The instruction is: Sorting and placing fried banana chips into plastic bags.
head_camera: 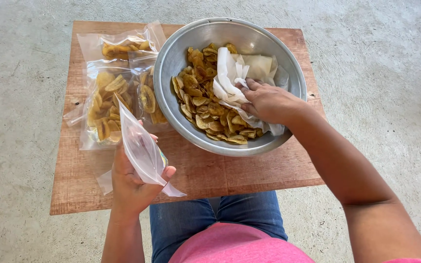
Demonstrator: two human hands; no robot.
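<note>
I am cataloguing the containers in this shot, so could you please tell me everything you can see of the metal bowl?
The metal bowl is round, wide and fairly deep, of dull silvery metal with a rolled rim. It stands upright on the small wooden table, towards its far right side, beside filled clear bags. It holds fried yellow-brown banana chips, heaped on its left side, and crumpled white paper on its right. The right hand reaches in, resting on paper and chips.

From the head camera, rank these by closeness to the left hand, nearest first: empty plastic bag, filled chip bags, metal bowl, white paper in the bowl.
1. Empty plastic bag: held in the left hand.
2. Filled chip bags: on the table, just beyond it.
3. Metal bowl: to the right.
4. White paper: inside the bowl, under the right hand.
</note>
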